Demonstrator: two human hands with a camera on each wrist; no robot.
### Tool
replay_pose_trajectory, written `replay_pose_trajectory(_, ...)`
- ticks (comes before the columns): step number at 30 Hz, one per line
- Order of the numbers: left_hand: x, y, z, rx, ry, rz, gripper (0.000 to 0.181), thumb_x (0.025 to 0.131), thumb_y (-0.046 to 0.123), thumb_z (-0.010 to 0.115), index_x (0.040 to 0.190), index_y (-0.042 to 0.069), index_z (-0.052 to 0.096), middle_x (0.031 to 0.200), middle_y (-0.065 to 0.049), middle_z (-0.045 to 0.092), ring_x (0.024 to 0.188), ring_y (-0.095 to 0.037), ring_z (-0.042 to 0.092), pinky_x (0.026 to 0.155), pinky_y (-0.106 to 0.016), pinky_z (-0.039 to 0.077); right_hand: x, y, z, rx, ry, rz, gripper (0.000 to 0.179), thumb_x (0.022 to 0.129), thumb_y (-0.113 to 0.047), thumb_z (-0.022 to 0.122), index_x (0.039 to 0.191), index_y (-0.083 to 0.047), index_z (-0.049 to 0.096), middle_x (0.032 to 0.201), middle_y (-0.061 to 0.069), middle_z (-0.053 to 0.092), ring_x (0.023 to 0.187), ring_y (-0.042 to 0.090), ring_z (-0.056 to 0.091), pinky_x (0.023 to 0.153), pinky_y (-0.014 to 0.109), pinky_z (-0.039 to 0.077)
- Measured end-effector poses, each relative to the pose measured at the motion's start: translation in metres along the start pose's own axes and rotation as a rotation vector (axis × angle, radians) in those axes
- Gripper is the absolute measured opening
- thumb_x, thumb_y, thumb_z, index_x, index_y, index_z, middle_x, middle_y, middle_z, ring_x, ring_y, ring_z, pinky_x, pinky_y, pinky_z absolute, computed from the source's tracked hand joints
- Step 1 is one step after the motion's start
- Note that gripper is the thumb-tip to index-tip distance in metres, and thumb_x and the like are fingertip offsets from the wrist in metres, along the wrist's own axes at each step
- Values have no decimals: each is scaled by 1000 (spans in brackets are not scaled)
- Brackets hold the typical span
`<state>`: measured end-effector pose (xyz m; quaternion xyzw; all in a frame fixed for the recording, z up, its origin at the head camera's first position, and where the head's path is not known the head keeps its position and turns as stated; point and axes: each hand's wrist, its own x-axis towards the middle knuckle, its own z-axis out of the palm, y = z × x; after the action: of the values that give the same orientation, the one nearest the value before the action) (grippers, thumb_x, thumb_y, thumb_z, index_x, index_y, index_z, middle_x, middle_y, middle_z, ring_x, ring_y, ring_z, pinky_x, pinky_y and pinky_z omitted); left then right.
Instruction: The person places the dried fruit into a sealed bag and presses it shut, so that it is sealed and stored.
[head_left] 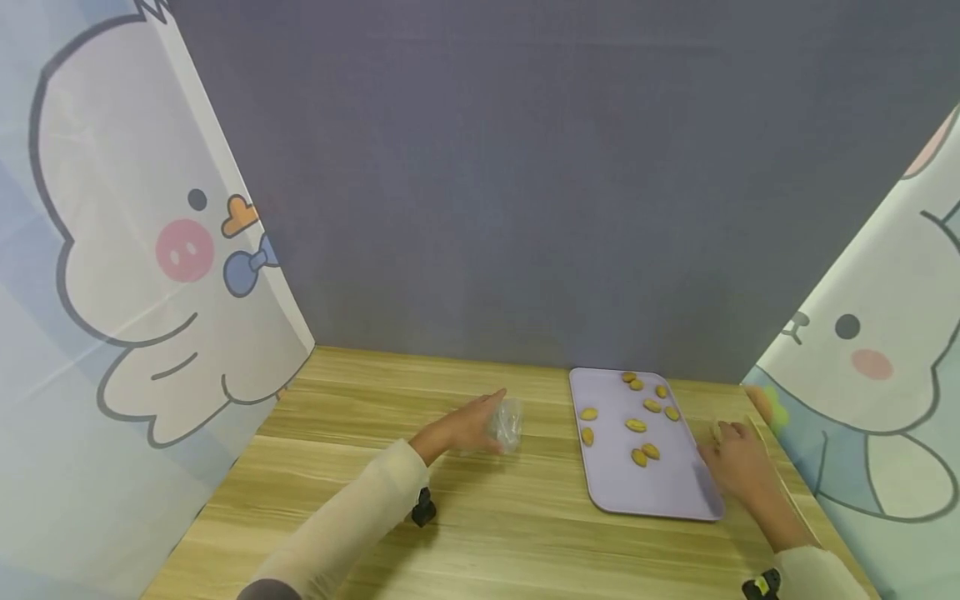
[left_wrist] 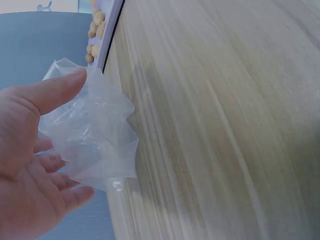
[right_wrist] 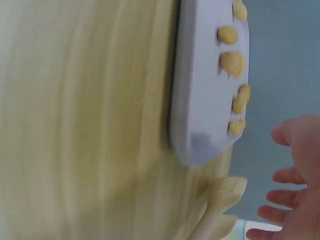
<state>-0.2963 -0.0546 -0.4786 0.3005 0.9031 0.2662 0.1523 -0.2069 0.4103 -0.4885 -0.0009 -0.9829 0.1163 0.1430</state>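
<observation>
Backing wood-grain table [head_left: 480, 542]: grey wall [head_left: 510, 192], cartoon-printed panels [head_left: 165, 367] flanking. Crumpled plastic bag [head_left: 509, 423] at left hand [head_left: 471, 427], thumb and fingers apart. Right hand [head_left: 738, 462], fingers apart, near pale utensil [right_wrist: 225, 192] beside lilac tray [head_left: 611, 479] of peanuts [head_left: 636, 425].

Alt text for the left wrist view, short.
A left hand with thumb and fingers parted at a crumpled, translucent plastic bag, over a pale wood-grain table. Beyond, tan, lumpy peanuts lie on a lilac tray.
</observation>
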Motion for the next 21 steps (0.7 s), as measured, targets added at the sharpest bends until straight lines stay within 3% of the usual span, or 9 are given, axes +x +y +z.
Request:
replay_pose_trajectory(3, 1, -1, 1, -25, -18, -17, 106, 89, 34, 79, 165, 10, 8, 169, -14, 22, 156, -37, 22, 123, -54, 28, -5, 12, -3, 5, 4, 57, 57, 91, -17, 62, 120, 29, 47, 113, 52, 50, 102, 68, 50, 82, 73, 44)
replay_pose_trajectory(6, 0, -1, 1, -37, -26, -22, 108, 88, 35, 80, 165, 11, 8, 170, -14, 20, 157, -37, 19, 123, -55, 26, -11, 25, -7, -5, -79, 190, 65, 94, -27, 59, 121, 29, 42, 112, 54, 45, 99, 72, 47, 75, 73, 45)
replay_pose_trajectory(9, 0, 1, 0, -23, -31, -18, 110, 86, 35, 82, 165, 9, 9, 170, -13, 20, 157, -36, 18, 124, -54, 25, -15, 35, -9, -20, -191, 325, 74, 97, -36, 55, 124, 30, 35, 115, 56, 37, 102, 74, 42, 76, 74, 44)
replay_pose_trajectory(12, -1, 2, -1, -2, -26, -11, 112, 84, 34, 84, 164, 6, 11, 169, -15, 23, 156, -37, 20, 124, -52, 25, -18, 40, -10, -24, -271, 406, 75, 98, -38, 51, 120, 31, 33, 112, 55, 36, 104, 73, 42, 78, 73, 44)
replay_pose_trajectory(17, 1, 0, 1, 22, -15, -10, 110, 84, 33, 84, 163, 2, 14, 167, -18, 27, 155, -38, 24, 123, -52, 27, -22, 45, -12, -49, -323, 445, 69, 97, -35, 47, 113, 32, 42, 106, 52, 46, 103, 67, 47, 83, 69, 45)
replay_pose_trajectory(21, 3, -2, 4, 34, -6, -18, 106, 84, 33, 84, 162, 4, 19, 165, -17, 31, 152, -38, 31, 120, -52, 34, -28, 53, -13, -51, -329, 390, 57, 96, -32, 47, 97, 24, 58, 98, 46, 57, 94, 62, 55, 78, 66, 48)
